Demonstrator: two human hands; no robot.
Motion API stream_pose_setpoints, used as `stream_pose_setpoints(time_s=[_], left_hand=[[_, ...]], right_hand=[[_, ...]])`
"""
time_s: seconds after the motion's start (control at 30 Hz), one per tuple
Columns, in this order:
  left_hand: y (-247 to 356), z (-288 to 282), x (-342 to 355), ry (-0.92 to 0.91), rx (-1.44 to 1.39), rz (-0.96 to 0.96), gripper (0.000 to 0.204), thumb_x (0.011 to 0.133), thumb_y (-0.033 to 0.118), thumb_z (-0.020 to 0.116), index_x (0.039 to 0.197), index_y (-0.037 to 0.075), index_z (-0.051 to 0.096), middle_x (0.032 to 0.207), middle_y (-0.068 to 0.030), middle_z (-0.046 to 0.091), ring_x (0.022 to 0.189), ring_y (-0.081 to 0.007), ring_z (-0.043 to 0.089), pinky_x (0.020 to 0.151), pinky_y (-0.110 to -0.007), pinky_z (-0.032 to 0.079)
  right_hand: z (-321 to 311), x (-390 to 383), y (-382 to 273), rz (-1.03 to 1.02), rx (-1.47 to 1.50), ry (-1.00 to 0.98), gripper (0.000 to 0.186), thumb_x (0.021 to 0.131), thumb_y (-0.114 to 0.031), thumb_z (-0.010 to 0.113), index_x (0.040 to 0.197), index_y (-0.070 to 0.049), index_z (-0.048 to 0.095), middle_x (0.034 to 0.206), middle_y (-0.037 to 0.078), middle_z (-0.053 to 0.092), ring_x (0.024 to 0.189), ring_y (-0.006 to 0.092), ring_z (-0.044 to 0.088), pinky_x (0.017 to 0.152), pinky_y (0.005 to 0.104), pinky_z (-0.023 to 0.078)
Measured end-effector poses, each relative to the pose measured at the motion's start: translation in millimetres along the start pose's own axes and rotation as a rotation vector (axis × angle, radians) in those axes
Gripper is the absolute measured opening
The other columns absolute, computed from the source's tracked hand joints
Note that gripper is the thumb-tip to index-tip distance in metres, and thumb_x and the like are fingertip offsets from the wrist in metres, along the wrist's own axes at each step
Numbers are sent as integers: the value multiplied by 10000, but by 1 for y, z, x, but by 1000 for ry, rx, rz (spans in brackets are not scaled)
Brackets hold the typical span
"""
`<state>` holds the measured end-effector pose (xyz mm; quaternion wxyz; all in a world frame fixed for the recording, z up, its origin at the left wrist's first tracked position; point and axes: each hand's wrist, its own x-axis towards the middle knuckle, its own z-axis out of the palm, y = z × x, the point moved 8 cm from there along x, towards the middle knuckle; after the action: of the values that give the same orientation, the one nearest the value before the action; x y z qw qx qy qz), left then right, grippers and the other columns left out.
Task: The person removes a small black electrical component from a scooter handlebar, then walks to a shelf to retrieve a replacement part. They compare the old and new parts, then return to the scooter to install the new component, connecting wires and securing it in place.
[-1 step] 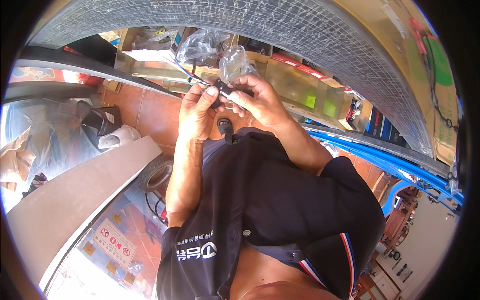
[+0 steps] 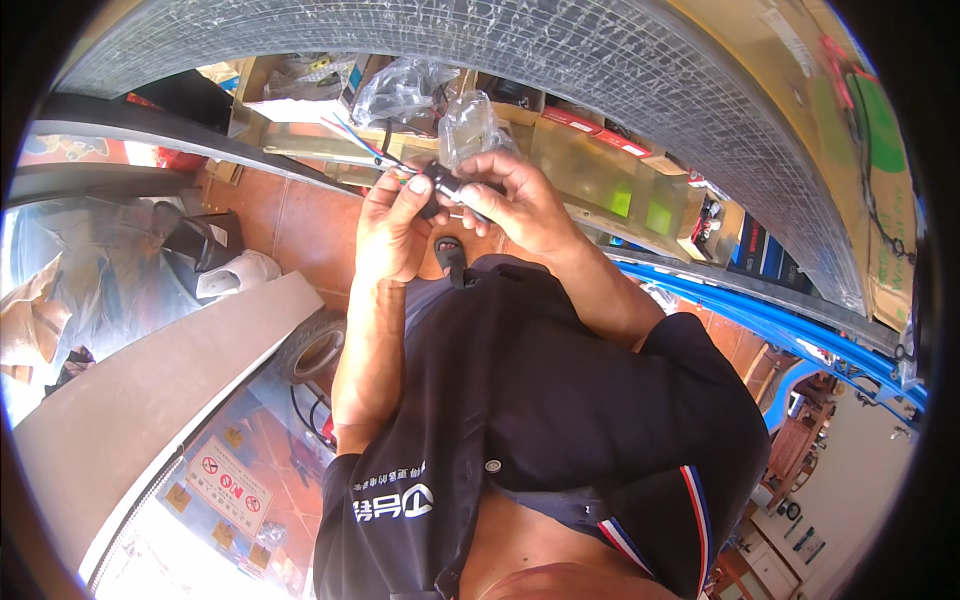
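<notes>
Right now, far on the left, a clear plastic sheet (image 2: 90, 285) hangs in big folds, and next to it on the right sits a white thing (image 2: 242, 273) that I can't name. Nearer, a long pale panel (image 2: 165, 370) slants across, with a dark round ring (image 2: 312, 352) by its right end. Next comes the left hand (image 2: 393, 230), with its thumb and fingers pinched close on the left end of a small black part (image 2: 441, 178). Thin coloured wires (image 2: 358, 140) stick out from there toward the far left. Since the moment before, the wire tips have swung a little to the left and spread more, and the black part looks slightly turned. I think that means the fingers are turning it a tiny bit, not letting go. Just past the hands lies a clear plastic bag (image 2: 470, 125). The right hand (image 2: 527, 205) is curled nearly closed around the right end of the black part, so both hands hold it up in the middle, just beyond a foot in a sandal (image 2: 450, 252). Farther right are a blue box (image 2: 768, 255) and a long blue bar (image 2: 760, 312).
</notes>
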<state>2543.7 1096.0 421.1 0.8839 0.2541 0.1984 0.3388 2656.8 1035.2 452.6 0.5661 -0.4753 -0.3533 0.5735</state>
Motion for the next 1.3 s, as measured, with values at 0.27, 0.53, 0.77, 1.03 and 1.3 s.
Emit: stream_pose_setpoints(time_s=[0.27,0.53,0.77,1.03,1.3], left_hand=[[5,-15,-8,-97,71,3,269,827,175,690,1019,16,591,1084,-181,608,777,-190,614,635,-281,498],[-13,9,7,-181,345,-9,173,810,69,698,956,23,617,1205,-155,573,784,-107,597,724,-236,479],[-23,-7,12,-115,420,-143,355,827,102,711,1134,-32,597,910,-55,670,754,-73,601,655,-202,476],[-25,0,13,-95,394,-141,205,821,80,691,986,-18,620,919,-88,671,580,-35,519,518,-169,433],[-16,9,6,-121,405,-108,211,806,156,694,904,-1,594,964,-171,666,569,-60,554,545,-186,456]], right_hand=[[-33,29,-38,-394,-1066,0,202,882,-72,564,1071,-28,620,934,113,683,737,206,650,653,327,511],[-38,28,-19,-104,-1417,-285,133,833,-131,546,804,-10,592,847,183,643,771,374,619,688,463,489],[-32,3,-45,-216,-1378,-247,118,822,-130,609,819,-14,625,791,142,616,759,347,602,686,440,477],[-35,-13,-63,-204,-1447,-204,122,809,-138,645,842,-20,642,800,112,625,794,317,599,698,430,475],[-41,-11,-65,-182,-1471,-101,152,805,-146,645,912,-40,661,836,119,649,768,334,612,686,423,485]])
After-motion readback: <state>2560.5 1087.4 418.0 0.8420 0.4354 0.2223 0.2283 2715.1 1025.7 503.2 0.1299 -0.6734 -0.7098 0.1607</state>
